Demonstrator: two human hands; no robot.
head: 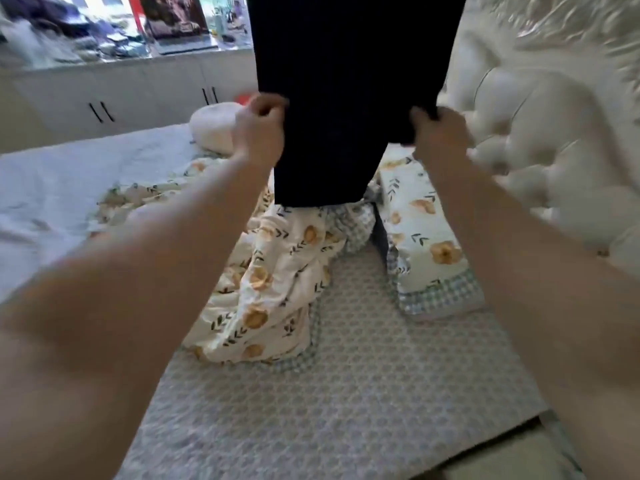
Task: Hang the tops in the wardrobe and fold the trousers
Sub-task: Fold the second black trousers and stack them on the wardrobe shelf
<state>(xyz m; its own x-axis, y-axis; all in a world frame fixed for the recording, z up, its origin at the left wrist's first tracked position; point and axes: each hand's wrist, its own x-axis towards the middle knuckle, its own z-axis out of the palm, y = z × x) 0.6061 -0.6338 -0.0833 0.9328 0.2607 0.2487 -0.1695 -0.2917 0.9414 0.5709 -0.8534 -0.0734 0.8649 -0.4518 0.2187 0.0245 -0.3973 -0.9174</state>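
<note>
A pair of dark navy trousers (346, 81) hangs in the air over the bed, reaching past the top of the frame, its lower edge just above the floral quilt. My left hand (259, 129) pinches the left edge of the fabric. My right hand (438, 128) grips the right edge at the same height. Both arms are stretched forward. The frame is blurred by motion.
A crumpled floral quilt (277, 271) and a floral pillow (426, 244) lie on the patterned mattress cover (346, 393). A white tufted headboard (536, 133) stands on the right. White cabinets (104, 98) with a cluttered top run along the back; a round white cushion (214, 129) sits near them.
</note>
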